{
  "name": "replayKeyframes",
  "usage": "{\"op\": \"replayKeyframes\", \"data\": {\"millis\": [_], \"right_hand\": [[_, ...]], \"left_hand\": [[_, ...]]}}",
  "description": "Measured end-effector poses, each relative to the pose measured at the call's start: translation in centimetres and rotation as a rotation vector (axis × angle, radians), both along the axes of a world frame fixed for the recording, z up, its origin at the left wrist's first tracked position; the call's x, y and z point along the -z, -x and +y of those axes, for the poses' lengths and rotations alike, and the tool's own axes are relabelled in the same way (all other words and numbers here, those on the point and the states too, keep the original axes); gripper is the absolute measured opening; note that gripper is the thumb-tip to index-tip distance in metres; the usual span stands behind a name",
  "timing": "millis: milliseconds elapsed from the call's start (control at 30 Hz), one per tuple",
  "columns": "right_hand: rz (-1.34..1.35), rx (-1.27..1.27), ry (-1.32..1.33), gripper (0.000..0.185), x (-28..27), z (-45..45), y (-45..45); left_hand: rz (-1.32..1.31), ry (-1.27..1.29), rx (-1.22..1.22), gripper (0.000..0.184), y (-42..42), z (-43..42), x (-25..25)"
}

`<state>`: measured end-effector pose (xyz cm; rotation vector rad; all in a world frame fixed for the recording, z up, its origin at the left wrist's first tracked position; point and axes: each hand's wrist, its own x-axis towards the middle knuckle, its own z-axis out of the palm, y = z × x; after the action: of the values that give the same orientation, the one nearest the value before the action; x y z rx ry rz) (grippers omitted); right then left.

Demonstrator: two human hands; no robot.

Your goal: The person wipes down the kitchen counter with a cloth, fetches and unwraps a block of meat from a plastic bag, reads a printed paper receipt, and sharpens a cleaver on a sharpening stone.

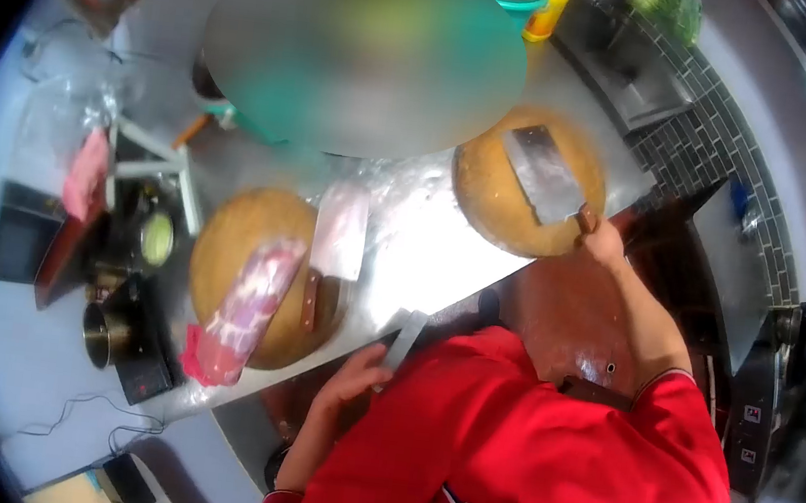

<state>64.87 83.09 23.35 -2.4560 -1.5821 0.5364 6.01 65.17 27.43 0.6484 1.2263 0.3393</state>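
My right hand point(604, 245) is closed around the handle of a broad cleaver point(544, 176). The blade lies flat over, or just above, a round wooden chopping board point(480, 186); I cannot tell whether they touch. Close to my red shirt, my left hand point(354, 377) grips a narrow, grey, blade-like piece point(403, 341), its exact kind unclear. Further left, a long piece of meat point(252, 309) in a clear bag with a pink end rests on a second round chopping board point(227, 222). Beside it a second cleaver point(341, 230) lies with its handle on that board.
The boards stand on a shiny metal table point(404, 242). A blurred oval hides the far middle. A yellow-handled item point(548, 10) stands at the back, near a bag of greens point(664, 8). Dark containers point(110, 332) are at the left, a tiled wall point(730, 170) at the right.
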Motion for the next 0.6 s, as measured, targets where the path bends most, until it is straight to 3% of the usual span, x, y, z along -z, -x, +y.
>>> {"op": "replayKeyframes", "data": {"millis": [100, 133, 167, 333, 467, 600], "right_hand": [[0.311, 0.078, -0.007, 0.048, -4.6, 2.4, -1.3], [0.323, 0.036, -0.079, 0.041, -6.1, 3.4, -1.8], [0.325, -0.018, -0.127, 0.039, -3.6, 5.5, -5.2], [0.600, 0.095, -0.194, 0.035, -1.5, 17.1, -11.9], [0.552, 0.126, -0.126, 0.037, 2.2, 25.7, -15.9], [0.446, -0.008, -0.064, 0.047, 7.9, 30.2, -19.3]], "left_hand": [[-0.239, -0.027, 0.074, 0.084, -3.1, 4.4, 1.6], [-0.210, -0.045, -0.168, 0.069, -6.0, 4.8, 0.1], [-0.184, -0.105, -0.150, 0.057, -8.2, 6.6, -1.6], [0.014, -0.271, -0.157, 0.033, -19.8, 15.2, -4.6], [0.064, -0.299, -0.176, 0.036, -27.8, 21.5, -1.9], [0.450, -0.520, -0.014, 0.051, -33.3, 26.4, -1.0]]}}
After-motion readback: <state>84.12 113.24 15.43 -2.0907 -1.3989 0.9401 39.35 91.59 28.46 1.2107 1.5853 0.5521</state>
